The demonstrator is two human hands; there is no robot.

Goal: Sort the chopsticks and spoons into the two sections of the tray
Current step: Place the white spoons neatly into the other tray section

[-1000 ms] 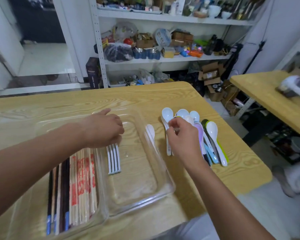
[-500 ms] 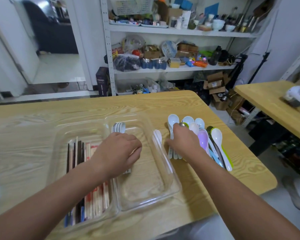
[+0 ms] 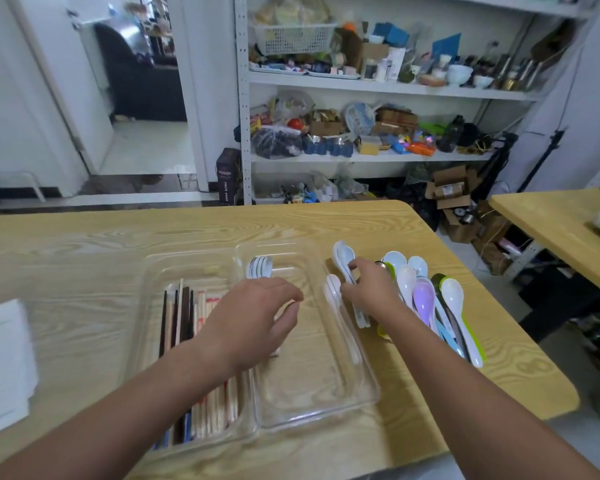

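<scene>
Right hand point(image 3: 371, 292) has its grip curled on a nested white spoon stack point(image 3: 343, 258) on the desk point(image 3: 84, 244), just beside the tray point(image 3: 361, 386). Risk: stack's loose, so a lift could fan it & drop spoons, or knock the lone spoon point(image 3: 333, 289) at the rim. Left hand point(image 3: 253, 320) hovers curled over the sorted spoons point(image 3: 260, 266) in the right section. Can't tell if that grip holds them, & it blocks the landing spot. Chopsticks point(image 3: 184, 313) fill the left section.

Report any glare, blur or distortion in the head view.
Head view: soft even light, no hard shadows; the clear tray shows pale glints along its rims, so its walls are hard to trace; the wide lens makes the door lean; the white stack at the left edge is smeared.
</scene>
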